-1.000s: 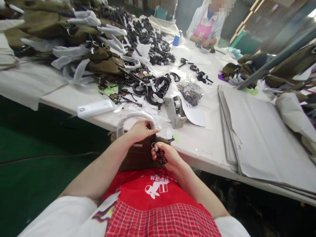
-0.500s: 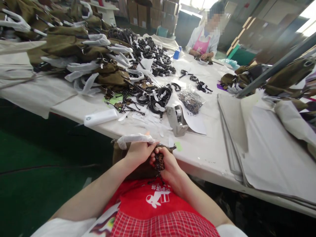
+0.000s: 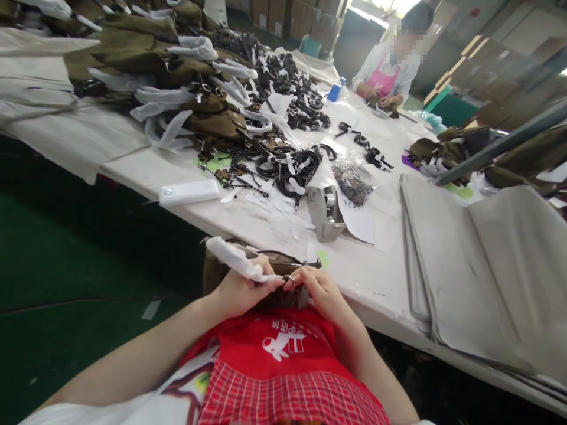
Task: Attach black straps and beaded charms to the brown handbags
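An olive-brown bag (image 3: 212,273) rests against my front at the table edge, its zipped top partly open. My left hand (image 3: 243,289) is closed around the bag's handle (image 3: 234,258), which is wrapped in white film. At the handle's end, the fingertips of my right hand (image 3: 321,289) pinch a small metal ring (image 3: 290,280), close to my left thumb. Fingers hide most of what lies below the ring, so the leopard-print piece cannot be made out clearly.
Olive bags (image 3: 133,53) with wrapped handles are heaped at left. Black straps (image 3: 296,171), a tape dispenser (image 3: 326,215), a bagged bundle (image 3: 353,182) and a white device (image 3: 189,192) lie ahead. Grey sheets (image 3: 469,265) cover the right side. A co-worker (image 3: 385,77) stands across the table.
My right hand has gone from gripping the leopard-print piece to pinching a metal ring at the handle's end. The wrapped handle now tilts down toward the right. The view has shifted slightly.
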The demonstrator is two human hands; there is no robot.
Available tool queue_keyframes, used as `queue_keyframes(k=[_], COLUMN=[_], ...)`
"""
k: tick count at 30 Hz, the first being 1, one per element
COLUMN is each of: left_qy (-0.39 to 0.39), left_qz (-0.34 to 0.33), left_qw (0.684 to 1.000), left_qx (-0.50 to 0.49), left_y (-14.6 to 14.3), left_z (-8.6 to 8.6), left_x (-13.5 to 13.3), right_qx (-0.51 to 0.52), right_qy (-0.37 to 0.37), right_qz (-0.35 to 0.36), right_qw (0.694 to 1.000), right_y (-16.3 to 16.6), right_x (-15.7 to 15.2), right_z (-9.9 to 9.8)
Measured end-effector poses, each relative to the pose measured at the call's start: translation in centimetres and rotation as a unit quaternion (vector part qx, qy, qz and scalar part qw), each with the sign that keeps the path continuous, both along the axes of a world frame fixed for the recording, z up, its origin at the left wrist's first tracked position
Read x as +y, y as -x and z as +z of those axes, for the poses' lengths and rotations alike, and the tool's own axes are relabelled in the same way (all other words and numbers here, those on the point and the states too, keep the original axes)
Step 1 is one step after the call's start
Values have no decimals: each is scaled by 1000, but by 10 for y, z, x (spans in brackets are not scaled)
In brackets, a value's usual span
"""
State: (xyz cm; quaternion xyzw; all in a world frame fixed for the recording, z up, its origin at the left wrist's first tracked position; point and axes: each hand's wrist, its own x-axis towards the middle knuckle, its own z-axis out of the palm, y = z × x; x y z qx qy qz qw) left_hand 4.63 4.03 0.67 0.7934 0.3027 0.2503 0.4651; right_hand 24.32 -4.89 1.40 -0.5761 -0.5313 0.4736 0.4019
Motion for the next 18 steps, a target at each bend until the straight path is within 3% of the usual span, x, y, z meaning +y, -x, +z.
queue_keyframes(k=[2,4,7,9,11,15,18], left_qy=[-66,-123,-136,-124,-119,-139,-220], left_qz=[-56,-87,-103,-129,-156,-175,-183], left_qw=[996,987,981,978,972,963,942], left_qx=[27,57,89,105,125,153,173], left_y=[8,14,20,21,20,11,-1], left_z=[3,5,9,16,25,37,24], left_x=[-13,-22,-29,-28,-25,-24,-29], right_qx=[13,9,-96,-181,-233,-265,-286], right_qy=[49,87,25,-44,-61,10,79], right_qz=[16,-25,-107,-82,-15,75,40], right_qw=[999,996,989,979,970,961,954], right_y=[-7,-15,-29,-34,-32,-12,-1], right_x=[-6,-10,-8,-4,-1,3,6], right_z=[1,-1,2,7,11,3,-6])
